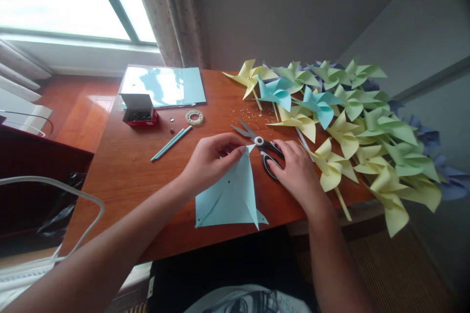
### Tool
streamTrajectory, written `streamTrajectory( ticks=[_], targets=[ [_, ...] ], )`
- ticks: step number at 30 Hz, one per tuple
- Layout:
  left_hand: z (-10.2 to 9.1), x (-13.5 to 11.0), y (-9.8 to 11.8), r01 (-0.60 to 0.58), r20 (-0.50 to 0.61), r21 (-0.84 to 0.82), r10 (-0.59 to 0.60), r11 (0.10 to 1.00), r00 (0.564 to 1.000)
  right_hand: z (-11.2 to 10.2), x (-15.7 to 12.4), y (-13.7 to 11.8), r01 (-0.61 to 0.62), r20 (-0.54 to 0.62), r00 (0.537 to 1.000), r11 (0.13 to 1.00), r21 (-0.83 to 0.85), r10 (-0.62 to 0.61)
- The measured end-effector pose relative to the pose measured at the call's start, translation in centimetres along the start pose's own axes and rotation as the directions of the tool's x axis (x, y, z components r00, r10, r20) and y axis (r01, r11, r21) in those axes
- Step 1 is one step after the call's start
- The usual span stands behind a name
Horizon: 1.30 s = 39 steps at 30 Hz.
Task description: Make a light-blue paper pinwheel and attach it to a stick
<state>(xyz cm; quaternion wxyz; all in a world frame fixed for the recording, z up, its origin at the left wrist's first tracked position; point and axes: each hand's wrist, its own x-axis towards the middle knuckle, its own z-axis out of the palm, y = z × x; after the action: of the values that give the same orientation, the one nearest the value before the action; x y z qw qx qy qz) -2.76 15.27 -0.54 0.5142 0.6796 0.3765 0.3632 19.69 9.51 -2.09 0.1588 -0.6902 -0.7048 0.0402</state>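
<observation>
A light-blue sheet of paper [228, 200], cut along its diagonals with small dark holes at its centre and near a corner, lies at the table's front. My left hand [215, 159] is closed in a pinch on its top corner. To the right, my right hand [293, 166] has its thumb and fingers on the black-and-grey handles of a pair of scissors [259, 142]. The blades are spread and point up and left, just beyond the paper's corner. Part of the handles is hidden under my fingers.
Many yellow, green, blue and purple paper pinwheels [345, 134] crowd the table's right side. At the left are a red box [141, 118] of small dark pieces, a tape roll [194, 117], blue sticks [171, 144] and a stack of blue sheets [194, 86]. Tiny scraps [249, 116] lie past the blades.
</observation>
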Motion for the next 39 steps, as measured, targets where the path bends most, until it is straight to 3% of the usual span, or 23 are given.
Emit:
streamTrajectory(
  ticks=[3,5,8,11,14,19,24,28,31,39],
  targets=[
    [-0.1,0.1,-0.1,0.0,-0.016,0.002,0.0,1.0,1.0,0.0,0.3,-0.2,-0.042,-0.019,0.999,0.996,0.079,0.044],
    [-0.1,0.1,-0.2,-0.003,-0.026,-0.003,0.003,1.0,1.0,-0.1,0.1,-0.1,-0.08,-0.044,0.995,0.97,0.228,0.093],
    [-0.2,0.0,-0.3,-0.019,-0.045,-0.03,0.018,0.999,0.999,-0.3,-0.5,0.1,-0.105,-0.021,0.989,0.813,0.572,0.143],
    [-0.2,-0.1,-0.3,-0.033,-0.067,-0.05,0.029,0.998,0.997,-0.7,-0.8,0.3,-0.078,0.016,0.995,0.644,0.761,0.102],
    [-0.2,-0.2,-0.1,-0.038,-0.081,-0.044,0.035,0.998,0.996,-1.2,-0.8,0.2,-0.056,0.03,0.998,0.612,0.789,0.052],
    [-0.2,-0.1,0.2,-0.062,-0.109,-0.04,0.057,0.997,0.992,-1.9,-1.0,-0.1,-0.09,0.053,0.996,0.649,0.756,0.076],
    [-0.2,-0.2,0.4,-0.064,-0.121,-0.067,0.056,0.996,0.991,-2.7,-1.7,-0.7,-0.264,0.182,0.963,0.56,0.785,0.2],
    [-0.1,-0.1,0.4,-0.069,-0.13,-0.075,0.058,0.995,0.99,-2.8,-2.0,-0.8,-0.287,0.23,0.957,0.501,0.816,0.174],
    [-0.1,-0.1,0.5,-0.063,-0.128,-0.067,0.054,0.996,0.99,-2.5,-2.0,-0.8,-0.246,0.213,0.969,0.539,0.806,0.125],
    [-0.2,-0.2,0.4,-0.112,-0.103,-0.057,0.106,0.992,0.989,-2.8,-1.4,-1.5,0.009,0.037,0.998,0.781,0.625,-0.042]
  ],
)
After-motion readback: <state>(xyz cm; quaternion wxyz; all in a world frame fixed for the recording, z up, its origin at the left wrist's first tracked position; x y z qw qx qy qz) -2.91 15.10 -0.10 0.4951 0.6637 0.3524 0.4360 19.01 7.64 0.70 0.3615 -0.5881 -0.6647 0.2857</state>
